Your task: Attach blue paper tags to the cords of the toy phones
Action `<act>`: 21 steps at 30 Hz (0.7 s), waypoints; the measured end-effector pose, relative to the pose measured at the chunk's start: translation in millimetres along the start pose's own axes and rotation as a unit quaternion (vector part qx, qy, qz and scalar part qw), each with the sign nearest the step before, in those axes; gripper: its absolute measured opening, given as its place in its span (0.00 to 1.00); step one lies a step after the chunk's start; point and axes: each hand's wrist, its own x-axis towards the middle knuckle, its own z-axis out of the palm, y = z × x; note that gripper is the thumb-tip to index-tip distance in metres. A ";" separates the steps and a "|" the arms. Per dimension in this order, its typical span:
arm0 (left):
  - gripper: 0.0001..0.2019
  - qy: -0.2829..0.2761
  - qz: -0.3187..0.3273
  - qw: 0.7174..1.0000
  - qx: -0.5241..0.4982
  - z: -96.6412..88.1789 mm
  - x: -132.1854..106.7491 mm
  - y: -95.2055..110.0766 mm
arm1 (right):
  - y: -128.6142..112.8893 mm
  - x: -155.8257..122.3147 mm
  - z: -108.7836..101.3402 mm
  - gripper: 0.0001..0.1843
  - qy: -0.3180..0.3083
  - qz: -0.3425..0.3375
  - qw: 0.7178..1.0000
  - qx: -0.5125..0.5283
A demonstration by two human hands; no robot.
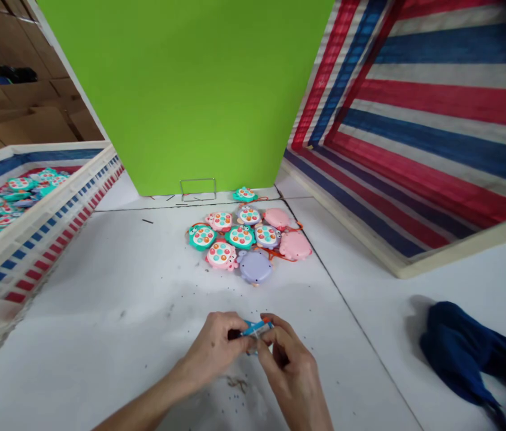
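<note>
Both my hands meet low at the centre of the white table (100, 299). My left hand (215, 350) and my right hand (291, 365) pinch a small blue object with an orange tip (257, 327) between their fingertips; most of it is hidden by the fingers. Farther back on the table lies a cluster of several small toy game consoles (248, 239) in teal, pink and lilac, some face down, with orange cords. One teal toy (244, 194) lies apart by the green board.
A green board (190, 90) stands at the back. A striped tray (33, 233) at left holds several more toys. A large striped panel (414, 149) leans at right. A dark blue cloth (463, 353) lies near right. A wire clip (198, 187) sits by the board.
</note>
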 end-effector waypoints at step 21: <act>0.08 -0.021 0.003 0.985 -0.170 5.3 -17.1 -15.5 | 13.7 -9.3 11.6 0.17 -0.037 0.059 0.980 0.185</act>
